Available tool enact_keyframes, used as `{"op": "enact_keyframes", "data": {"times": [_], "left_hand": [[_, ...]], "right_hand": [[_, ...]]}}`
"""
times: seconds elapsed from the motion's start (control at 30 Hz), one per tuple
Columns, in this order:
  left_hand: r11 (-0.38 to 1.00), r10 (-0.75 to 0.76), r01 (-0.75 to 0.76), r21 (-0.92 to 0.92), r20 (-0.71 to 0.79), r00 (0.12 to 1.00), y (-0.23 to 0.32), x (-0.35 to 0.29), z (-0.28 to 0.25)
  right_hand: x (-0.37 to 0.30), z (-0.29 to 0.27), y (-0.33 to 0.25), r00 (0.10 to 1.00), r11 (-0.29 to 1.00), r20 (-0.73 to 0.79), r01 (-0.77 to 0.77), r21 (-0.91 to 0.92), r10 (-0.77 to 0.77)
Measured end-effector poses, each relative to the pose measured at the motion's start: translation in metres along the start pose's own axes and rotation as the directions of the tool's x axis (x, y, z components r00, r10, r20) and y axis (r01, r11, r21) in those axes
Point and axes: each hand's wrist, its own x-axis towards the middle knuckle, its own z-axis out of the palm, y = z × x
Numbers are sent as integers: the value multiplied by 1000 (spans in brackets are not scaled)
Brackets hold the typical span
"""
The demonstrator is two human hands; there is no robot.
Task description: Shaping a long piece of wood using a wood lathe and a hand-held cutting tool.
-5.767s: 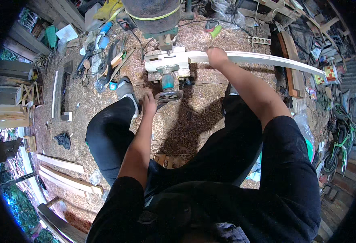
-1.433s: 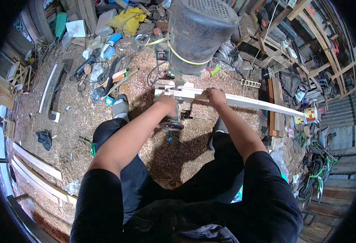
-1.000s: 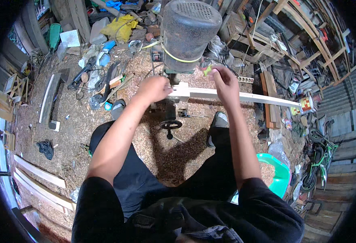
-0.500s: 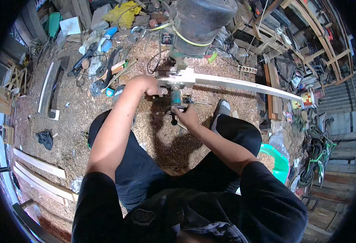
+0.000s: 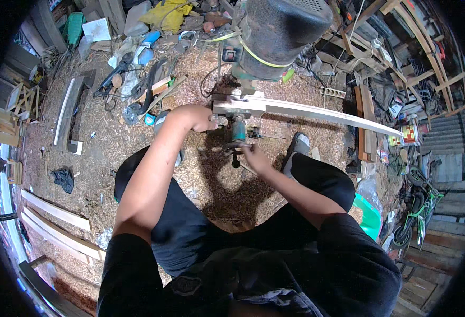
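A bench machine with a black motor housing point(image 5: 282, 37) and a teal-green cylinder point(image 5: 239, 129) stands in front of me. A long pale wooden board point(image 5: 322, 112) lies in it and reaches off to the right. My right hand point(image 5: 257, 158) is closed on the right side of a dark handwheel point(image 5: 234, 146), whose black knob point(image 5: 235, 164) points toward me. My left hand point(image 5: 203, 118) is closed at the machine's left side, just below the board's left end. Whatever those left fingers hold is hidden.
A paint can point(image 5: 409, 135) stands by the board's far right end. Shavings cover the floor. Cut boards point(image 5: 58, 208) lie at lower left, a green basin point(image 5: 369, 216) sits beside my right knee, and a power strip point(image 5: 333, 93) lies behind the board.
The view has shifted slightly, so the scene sits a little farther right. My right hand has moved to the handwheel's right side. My left hand stays beside the machine.
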Motion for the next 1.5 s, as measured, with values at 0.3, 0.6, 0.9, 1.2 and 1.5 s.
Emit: {"op": "enact_keyframes", "data": {"times": [0.3,0.6,0.9,1.2,1.5], "left_hand": [[983,-122,101,155,134,983,-9,32,41],[984,-102,76,158,166,981,22,64,82],[226,-606,243,-943,60,793,36,158,212],[-424,-711,106,-899,403,576,47,199,220],[-488,-685,-107,-866,304,662,36,224,223]], "right_hand": [[3,24,58,976,870,175,24,493,-126],[13,20,28,976,944,50,191,270,-212],[32,29,54,819,540,559,-531,653,130],[43,72,82,810,592,521,-566,574,269],[47,25,35,876,593,305,-479,647,375]]}}
